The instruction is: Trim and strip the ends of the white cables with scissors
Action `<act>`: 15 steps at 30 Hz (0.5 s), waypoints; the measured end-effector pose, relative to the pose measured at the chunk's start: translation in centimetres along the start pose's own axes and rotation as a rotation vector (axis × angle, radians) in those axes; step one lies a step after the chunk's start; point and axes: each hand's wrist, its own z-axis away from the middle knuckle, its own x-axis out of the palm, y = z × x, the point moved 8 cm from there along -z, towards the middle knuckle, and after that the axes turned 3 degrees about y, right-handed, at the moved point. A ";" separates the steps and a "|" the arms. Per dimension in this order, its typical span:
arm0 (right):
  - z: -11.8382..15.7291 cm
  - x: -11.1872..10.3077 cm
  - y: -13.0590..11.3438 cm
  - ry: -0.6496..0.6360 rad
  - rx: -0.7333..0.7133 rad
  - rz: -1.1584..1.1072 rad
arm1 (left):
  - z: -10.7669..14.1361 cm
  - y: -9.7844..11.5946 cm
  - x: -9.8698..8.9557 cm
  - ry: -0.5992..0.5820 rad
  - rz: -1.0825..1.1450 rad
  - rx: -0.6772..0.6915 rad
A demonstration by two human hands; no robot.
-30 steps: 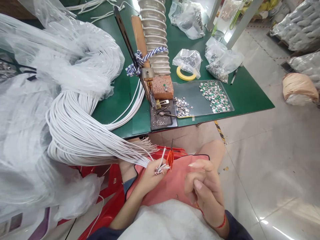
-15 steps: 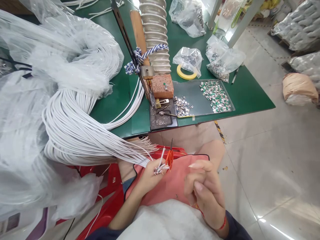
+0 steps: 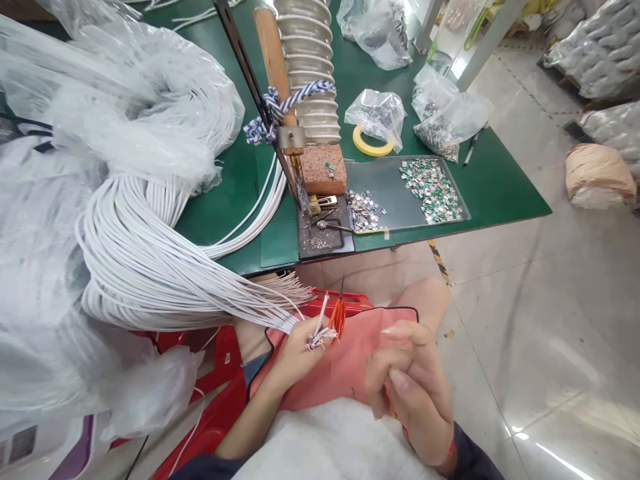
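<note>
My left hand (image 3: 297,353) is wrapped round a bundle of white cables (image 3: 260,307), whose stripped ends show thin coloured wires (image 3: 320,339) beyond my fingers. One cable end sticks up higher than the others. Right beside those ends is a tool with orange handles (image 3: 339,319) and a dark pointed tip; whether my fingers touch it is hidden. Over my right thigh, my right hand (image 3: 415,387) is closed, thumb pressed to the curled fingers and index finger partly raised. What it holds, if anything, I cannot make out. A salmon-coloured cloth (image 3: 345,367) lies on my lap beneath both hands.
On the green table (image 3: 505,193) are a soldering iron stand (image 3: 290,140), a brick (image 3: 325,170), a tray (image 3: 390,190) of small connectors, yellow tape (image 3: 373,148) and plastic bags of parts (image 3: 443,120). Plastic-wrapped cables (image 3: 125,120) fill the left side. A ribbed hose (image 3: 306,67) stands behind.
The view has shifted slightly. My left hand still grips the cables, and my right hand keeps nearly the same closed pose.
</note>
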 end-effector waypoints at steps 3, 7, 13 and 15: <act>-0.1 0.1 -0.1 -0.004 0.013 -0.025 | 0.1 -0.2 0.0 -0.009 0.005 -0.009; -0.5 0.4 -0.2 -0.010 0.064 -0.123 | 0.1 -0.5 0.1 -0.007 0.014 -0.017; -0.5 0.3 0.4 -0.026 0.187 -0.188 | 0.1 -0.5 0.1 -0.005 0.015 0.023; -0.5 0.2 0.4 -0.037 0.186 -0.154 | 0.1 -0.5 0.1 -0.005 0.021 0.039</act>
